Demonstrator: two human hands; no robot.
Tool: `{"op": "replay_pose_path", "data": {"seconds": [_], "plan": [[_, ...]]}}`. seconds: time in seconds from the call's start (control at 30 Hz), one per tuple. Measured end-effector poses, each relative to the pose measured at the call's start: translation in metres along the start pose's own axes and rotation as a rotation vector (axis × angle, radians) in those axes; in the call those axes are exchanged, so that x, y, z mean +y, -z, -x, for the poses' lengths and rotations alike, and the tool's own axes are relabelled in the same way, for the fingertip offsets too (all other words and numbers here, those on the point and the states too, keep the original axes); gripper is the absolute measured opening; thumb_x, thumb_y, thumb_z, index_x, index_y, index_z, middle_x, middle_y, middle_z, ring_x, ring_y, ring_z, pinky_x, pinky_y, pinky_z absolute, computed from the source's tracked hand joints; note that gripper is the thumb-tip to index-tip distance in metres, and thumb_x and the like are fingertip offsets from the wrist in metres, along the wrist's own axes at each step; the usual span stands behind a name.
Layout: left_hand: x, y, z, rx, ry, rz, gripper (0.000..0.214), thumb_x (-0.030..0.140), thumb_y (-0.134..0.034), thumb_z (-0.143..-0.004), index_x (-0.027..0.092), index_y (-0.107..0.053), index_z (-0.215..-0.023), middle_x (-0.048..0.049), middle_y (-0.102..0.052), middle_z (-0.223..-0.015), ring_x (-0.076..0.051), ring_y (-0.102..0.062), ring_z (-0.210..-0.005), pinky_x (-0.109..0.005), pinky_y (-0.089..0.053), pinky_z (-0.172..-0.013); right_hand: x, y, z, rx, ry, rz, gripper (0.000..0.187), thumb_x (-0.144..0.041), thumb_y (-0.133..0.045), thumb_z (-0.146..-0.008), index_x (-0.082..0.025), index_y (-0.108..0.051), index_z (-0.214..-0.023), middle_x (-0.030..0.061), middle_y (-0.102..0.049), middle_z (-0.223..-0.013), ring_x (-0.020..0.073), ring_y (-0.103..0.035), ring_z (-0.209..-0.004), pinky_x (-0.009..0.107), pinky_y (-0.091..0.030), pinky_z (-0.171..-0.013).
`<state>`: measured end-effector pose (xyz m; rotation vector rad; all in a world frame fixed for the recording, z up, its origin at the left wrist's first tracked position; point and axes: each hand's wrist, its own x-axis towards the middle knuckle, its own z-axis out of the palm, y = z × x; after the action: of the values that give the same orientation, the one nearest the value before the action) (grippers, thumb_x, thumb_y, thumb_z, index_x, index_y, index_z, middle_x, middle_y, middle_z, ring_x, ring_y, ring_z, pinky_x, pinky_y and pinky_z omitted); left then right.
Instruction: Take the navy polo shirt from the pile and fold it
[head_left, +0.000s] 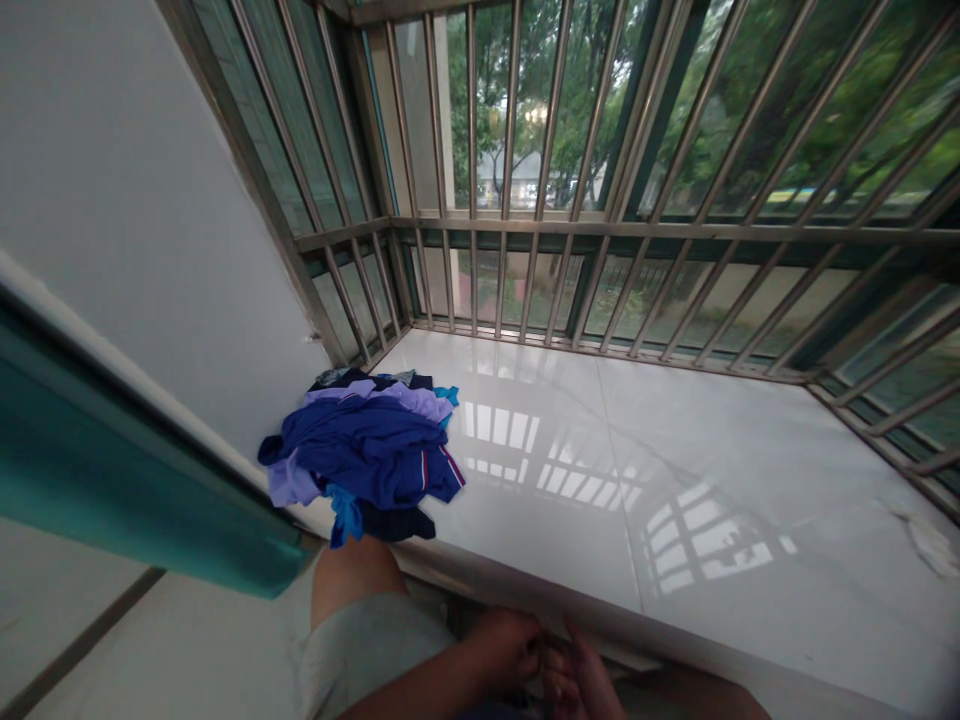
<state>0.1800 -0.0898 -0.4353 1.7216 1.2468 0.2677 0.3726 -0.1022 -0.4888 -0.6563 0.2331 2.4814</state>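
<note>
My left hand [510,645] is low in the view, over my lap, with its fingers curled closed. My right hand [574,675] meets it there, fingers bent inward and thumb raised. Both are in shadow, and whatever they may hold between them cannot be made out. Ahead and to the left, apart from my hands, a heap of clothes [367,450] lies on the white tiled ledge [540,400]. On top is a dark blue garment with red-and-white striped trim. Lilac, bright blue and black pieces stick out from under it.
Metal window bars [517,225] rise along the ledge's back and sides, with trees beyond. At left stand a white wall [112,180] and a teal panel edge [150,480]. A pale crumpled item [930,540] lies at the ledge's far right. My knee [356,575] touches the ledge's front.
</note>
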Motion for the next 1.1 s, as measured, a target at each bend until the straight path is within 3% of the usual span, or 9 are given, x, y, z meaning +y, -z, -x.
{"op": "replay_pose_path", "data": {"seconds": [0.1, 0.23, 0.47, 0.6, 0.8, 0.97, 1.1], "plan": [[-0.004, 0.001, -0.002, 0.044, 0.078, -0.152, 0.026, 0.041, -0.067, -0.092, 0.028, -0.083, -0.108, -0.0099, -0.083, -0.110, -0.036, -0.076, -0.105, -0.045, -0.057, -0.094, 0.000, 0.003, 0.000, 0.040, 0.007, -0.012, 0.035, -0.049, -0.085, -0.087, -0.021, -0.064, -0.093, -0.0151, -0.036, -0.051, 0.0028, -0.028, -0.037, 0.017, -0.039, -0.049], [-0.008, 0.002, -0.008, 0.074, 0.107, -0.132, 0.026, 0.037, -0.063, -0.094, 0.027, -0.083, -0.106, -0.0077, -0.083, -0.107, -0.033, -0.076, -0.107, -0.041, -0.055, -0.096, 0.000, 0.003, 0.002, 0.093, 0.052, -0.005, 0.038, -0.050, -0.084, -0.089, -0.022, -0.060, -0.089, -0.0145, -0.033, -0.052, 0.0032, -0.029, -0.039, 0.017, -0.038, -0.050], [-0.010, 0.011, -0.009, 0.139, 0.237, 0.228, 0.023, 0.042, -0.070, -0.090, 0.020, -0.074, -0.091, -0.0028, -0.078, -0.086, -0.024, -0.072, -0.084, -0.033, -0.054, -0.078, 0.002, -0.029, 0.014, 0.129, 0.060, -0.047, 0.034, -0.049, -0.071, -0.103, -0.021, -0.058, -0.088, -0.0158, -0.024, -0.052, 0.0045, -0.023, -0.039, 0.018, -0.037, -0.049], [-0.021, 0.012, -0.008, 0.175, 0.261, 0.320, 0.031, 0.045, -0.081, -0.082, 0.019, -0.064, -0.085, -0.0008, -0.071, -0.078, -0.022, -0.067, -0.083, -0.032, -0.051, -0.078, 0.003, -0.039, 0.018, 0.079, 0.073, 0.003, 0.042, -0.055, -0.057, -0.110, -0.021, -0.056, -0.087, -0.0158, -0.024, -0.053, 0.0046, -0.015, -0.041, 0.017, -0.037, -0.049], [-0.020, 0.003, -0.006, 0.081, 0.226, 0.509, 0.051, 0.063, -0.084, -0.078, 0.018, -0.070, -0.097, -0.0016, -0.074, -0.083, -0.019, -0.067, -0.076, -0.030, -0.052, -0.071, 0.004, -0.032, 0.019, 0.049, 0.033, 0.039, 0.050, -0.062, -0.044, -0.114, -0.020, -0.061, -0.093, -0.0142, -0.026, -0.053, 0.0063, -0.017, -0.042, 0.020, -0.038, -0.052], [-0.016, -0.002, -0.006, 0.043, 0.216, 0.578, 0.071, 0.081, -0.084, -0.065, 0.018, -0.074, -0.096, -0.0047, -0.076, -0.087, -0.020, -0.067, -0.078, -0.031, -0.052, -0.070, 0.003, -0.032, 0.019, 0.032, -0.012, 0.077, 0.056, -0.069, -0.042, -0.112, -0.020, -0.060, -0.090, -0.0136, -0.026, -0.053, 0.0076, -0.015, -0.042, 0.022, -0.038, -0.052], [-0.016, -0.003, -0.007, 0.033, 0.206, 0.603, 0.076, 0.086, -0.084, -0.062, 0.018, -0.074, -0.095, -0.0047, -0.075, -0.087, -0.021, -0.066, -0.079, -0.032, -0.052, -0.071, 0.002, -0.034, 0.019, 0.035, -0.016, 0.111, 0.059, -0.070, -0.037, -0.113, -0.020, -0.061, -0.092, -0.0133, -0.026, -0.053, 0.0076, -0.013, -0.043, 0.021, -0.038, -0.052]]}}
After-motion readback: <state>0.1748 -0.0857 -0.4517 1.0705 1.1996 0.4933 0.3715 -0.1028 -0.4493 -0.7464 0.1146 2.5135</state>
